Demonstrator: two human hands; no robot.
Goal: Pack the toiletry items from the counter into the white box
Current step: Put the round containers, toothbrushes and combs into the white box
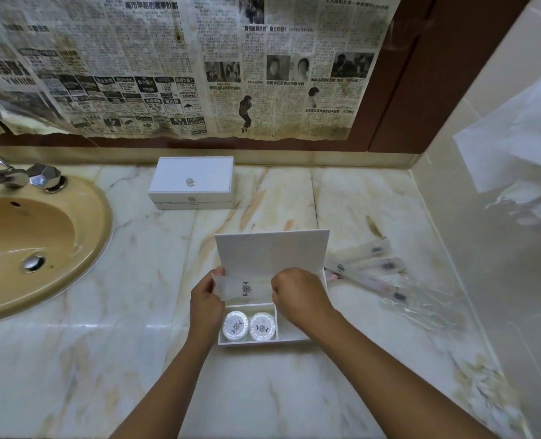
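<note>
Marble counter (104,359): white box (272,248) open at centre, lid upright. Two round soaps (248,326) already in near-left compartment. Left hand (206,301) and right hand (297,294) each pinch one end of flat logo sachet (247,288), held over rear compartment. Wrapped items (370,274) lie right of box, unpacked. Roughly halfway, judging by this.

the marble counter (358,201) is pale with tan veins. an open white box (264,340) sits on it right under the two hands' grip, its lid standing up behind. beyond the grip, by the back wall, rests a closed white box (193,185) with a small knob. clear-wrapped packets (373,274) lie to the right of the grip. a tan sink (98,223) is set in far left of it.
</note>
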